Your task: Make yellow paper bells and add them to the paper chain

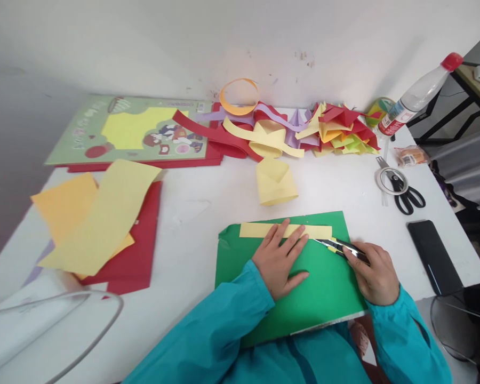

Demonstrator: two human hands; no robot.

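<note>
A pale yellow paper strip [318, 231] lies along the far part of a green board [324, 282]. My left hand [280, 258] rests on the strip with its fingers spread, the fingertips lying across its middle and the thumb on the board. In my right hand [374, 272] is a utility knife [338, 246], gripped by its dark handle. The blade points left and lies close to the near edge of the strip; whether it touches the paper I cannot tell. Just beyond the board stands a curled pale yellow paper piece [277, 184].
Along the wall are folded paper pieces [340, 128], an orange paper ring [240, 109] and a green pad [68, 141]. At left lie yellow paper sheets [100, 224] on red card [148, 250]. Scissors [410, 198], a tape roll [384, 184], a phone [434, 258] and a bottle [420, 96] are at right.
</note>
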